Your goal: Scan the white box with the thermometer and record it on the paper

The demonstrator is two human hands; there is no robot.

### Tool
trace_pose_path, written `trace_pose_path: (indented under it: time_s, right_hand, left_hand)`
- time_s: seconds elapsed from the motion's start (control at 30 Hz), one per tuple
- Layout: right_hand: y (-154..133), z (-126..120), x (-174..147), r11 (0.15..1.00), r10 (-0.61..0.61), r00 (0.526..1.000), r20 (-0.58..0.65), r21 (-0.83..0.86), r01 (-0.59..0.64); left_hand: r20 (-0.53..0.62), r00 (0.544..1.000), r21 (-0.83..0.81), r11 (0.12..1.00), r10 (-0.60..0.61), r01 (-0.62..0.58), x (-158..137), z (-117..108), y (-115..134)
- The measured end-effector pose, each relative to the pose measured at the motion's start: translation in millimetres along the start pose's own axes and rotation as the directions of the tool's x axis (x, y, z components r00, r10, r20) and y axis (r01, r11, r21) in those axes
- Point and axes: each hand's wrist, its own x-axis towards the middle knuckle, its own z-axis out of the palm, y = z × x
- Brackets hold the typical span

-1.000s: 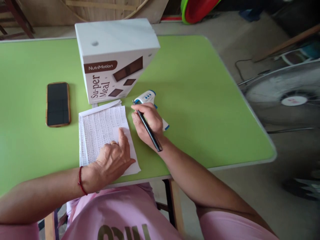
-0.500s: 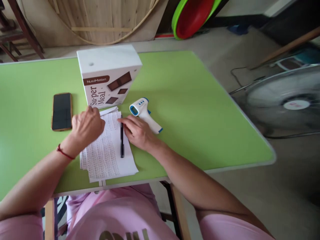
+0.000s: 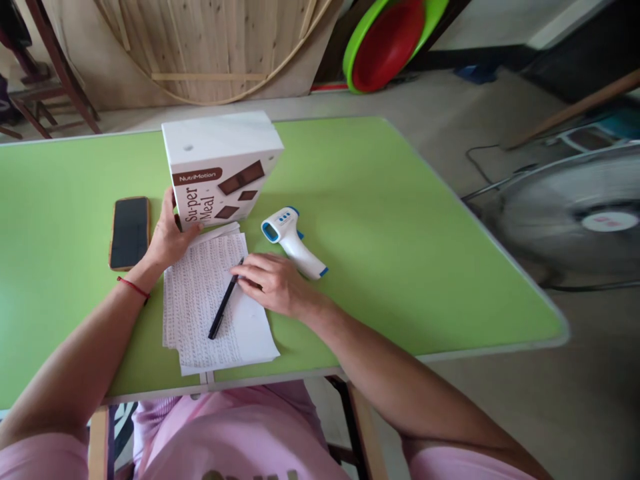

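Observation:
My left hand is at the lower left corner of a white meal box, its thumb across the front and its fingers along the side. The box stands upright on the green table. My right hand rests over the sheets of paper, fingertips closed at the upper end of a black pen. The pen lies slanted across the handwritten lines, its lower end toward me. A white and blue infrared thermometer lies just beyond my right hand.
A phone lies on the green table, left of the box. A standing fan is on the floor to the right. Red and green basins and a chair are beyond the table.
My left hand has opened from a fist above the papers and moved onto the box's left edge. The pen has turned from upright in view to slanted, its lower end swinging left.

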Motion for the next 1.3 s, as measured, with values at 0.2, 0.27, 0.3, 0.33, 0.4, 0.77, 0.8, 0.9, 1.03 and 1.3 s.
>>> trace_pose_path:
  time_s: [0.2,0.27,0.3,0.33,0.4,0.77,0.8,0.9,1.03,1.3]
  right_hand:
    - [7,-5,1,0.998,0.061,0.992,-0.107,0.008,-0.061]
    - [15,-12,0,0.97,0.19,0.952,-0.242,-0.104,-0.22]
    - [20,-16,-1,0.93,0.27,0.917,-0.294,-0.168,-0.328]
    - [25,-20,-2,0.868,0.359,0.878,-0.318,-0.231,-0.439]
    - [34,-28,-5,0.719,0.549,0.796,-0.255,-0.34,-0.606]
    - [36,-41,2,0.606,0.795,0.542,-0.271,0.367,-0.706]
    - [31,-40,4,0.599,0.793,0.532,-0.297,0.539,-0.592]
    - [10,-30,8,0.338,0.745,0.66,-0.101,0.909,-0.243]
    - [-10,-9,7,0.07,0.627,0.76,0.169,0.96,-0.27]
    - [-5,5,0,0.184,0.581,0.796,0.172,0.925,-0.334]
  left_hand:
    - [-0.093,0.995,-0.01,1.0,-0.025,0.024,-1,-3,-5]
    - [-0.103,0.994,-0.002,0.999,-0.036,0.036,-2,-4,-4]
    - [-0.111,0.993,-0.012,0.999,-0.045,0.044,-2,-5,-4]
    - [-0.119,0.991,-0.027,0.998,-0.056,0.053,-3,-6,-3]
    - [-0.125,0.989,-0.062,0.996,-0.078,0.071,-4,-8,-1]
    - [0.021,0.998,-0.25,0.967,-0.052,0.055,-13,-8,17]
    - [0.041,0.997,-0.223,0.972,-0.061,0.068,-14,-8,18]
    - [0.062,0.997,-0.033,0.999,-0.041,0.043,-15,-7,17]
    - [0.055,0.997,0.181,0.981,0.061,-0.07,-14,-7,16]
    - [0.078,0.997,0.082,0.996,0.023,-0.03,-14,-3,15]
